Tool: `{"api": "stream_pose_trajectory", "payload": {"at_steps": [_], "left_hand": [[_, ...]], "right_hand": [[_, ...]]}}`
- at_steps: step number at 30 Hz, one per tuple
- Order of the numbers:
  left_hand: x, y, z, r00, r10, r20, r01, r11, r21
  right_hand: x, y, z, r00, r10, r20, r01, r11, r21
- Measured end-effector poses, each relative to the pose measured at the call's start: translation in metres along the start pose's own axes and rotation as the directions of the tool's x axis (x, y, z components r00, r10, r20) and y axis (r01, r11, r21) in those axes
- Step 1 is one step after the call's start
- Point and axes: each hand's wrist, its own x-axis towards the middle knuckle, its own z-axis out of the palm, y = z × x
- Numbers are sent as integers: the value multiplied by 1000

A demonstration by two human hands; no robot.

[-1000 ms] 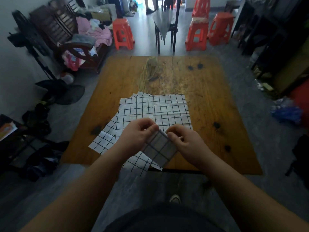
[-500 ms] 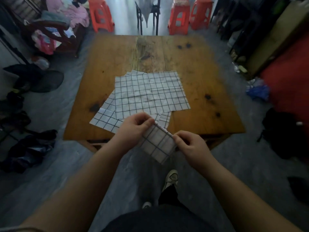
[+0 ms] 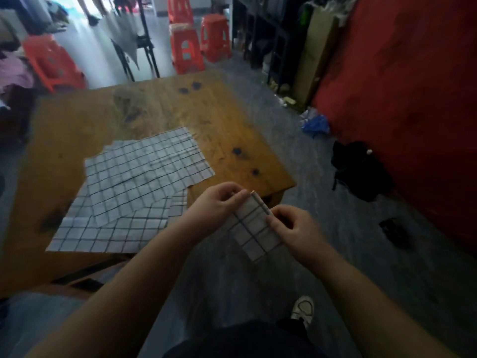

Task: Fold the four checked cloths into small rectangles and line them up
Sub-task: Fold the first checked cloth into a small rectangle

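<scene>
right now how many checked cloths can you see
3 clearly: a folded cloth pinched between left hand and right hand, off the table; a top cloth flat on it; a lower cloth poking out beneath. Edges in that pile may hide a fourth.

- Folded cloth [image 3: 254, 229]: thin woven fabric, matt, pale with dark checked lines, its top edge crisp.
- Flat cloths [image 3: 147, 166]: the same matt checked fabric, soft and faintly creased.
- Table [image 3: 224, 125]: bare orange-brown wood with a dull sheen, one worn grey patch and a few dark spots.
- Stools [image 3: 186, 51]: moulded orange plastic, smooth and slightly glossy.
- Chair [image 3: 151, 58]: thin black legs that look like metal, with limp grey cloth hanging from it.
- Floor [image 3: 335, 254]: hard, grey, matt and mottled, like concrete.
- Bag [image 3: 315, 124]: crumpled thin blue plastic with a slight shine.
- Board [image 3: 315, 52]: plain brown cardboard, matt.
- Red wall [image 3: 413, 99]: matt; the material cannot be told.
</scene>
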Motion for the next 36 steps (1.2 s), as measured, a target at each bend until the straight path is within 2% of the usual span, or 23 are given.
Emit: {"api": "stream_pose_trajectory", "payload": {"at_steps": [3,5,7,11,14,20,24,28,32,36], "left_hand": [[41,18,53,988,-137,78,156,912,-379],[71,31,98,978,-160,133,205,850,-486],[99,46,144,971,-143,190,223,826,-517],[154,78,231,929,-90,359,255,859,-445],[199,102,289,907,-60,417,240,887,-395],[281,137,374,953,-97,287,189,931,-311],[333,158,398,947,-74,312,159,954,-255],[403,174,410,951,-76,300,159,952,-263],[495,188,403,958,-78,276,160,944,-288],[598,203,375,969,-93,228,162,937,-309]], "right_hand": [[1,30,-58,987,27,-160,-11,995,103],[4,54,-100,962,73,-264,-25,983,182],[7,77,-144,927,138,-349,-42,962,270],[14,118,-229,868,220,-446,-68,941,332],[18,148,-289,817,261,-514,-82,935,345],[34,194,-383,781,365,-507,-175,907,384],[67,212,-429,747,422,-514,-201,880,430],[128,234,-469,731,411,-545,-221,898,381],[217,243,-509,750,339,-568,-216,937,274],[325,242,-547,780,323,-535,-225,944,243]]}}
